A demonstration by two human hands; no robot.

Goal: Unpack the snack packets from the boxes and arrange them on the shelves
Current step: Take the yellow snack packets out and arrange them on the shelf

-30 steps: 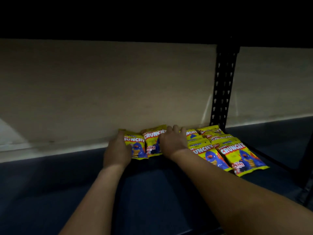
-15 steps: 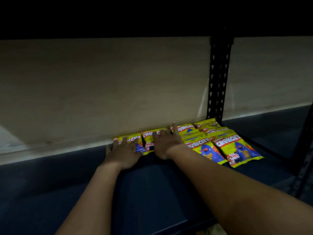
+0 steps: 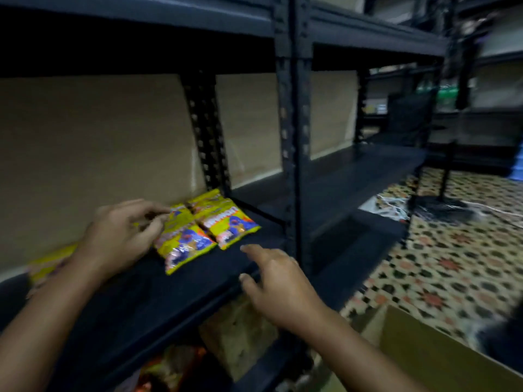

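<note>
The yellow snack packets [image 3: 198,230] lie flat on the dark shelf board [image 3: 158,292], at its back against the tan cardboard panel [image 3: 85,154], just left of the perforated black upright [image 3: 206,137]. They are glossy, rectangular pouches with blue and red print, and their long axes run from the back panel toward the front edge, slanting a little rightward, with the bottom seams nearest the person. Another yellow packet [image 3: 51,264] shows partly behind the left forearm, blurred. The left hand [image 3: 121,236] hovers over the left part of the row, its fingers loosely curled, with the fingertips [image 3: 158,213] at the top edge of a packet; whether they pinch it cannot be told. The right hand [image 3: 280,287] is over the shelf's front edge, fingers relaxed and slightly spread, holding nothing. Below the shelf sit blurred brown and orange packages [image 3: 235,335], and an open cardboard box [image 3: 424,352] stands on the patterned tile floor [image 3: 441,264].
</note>
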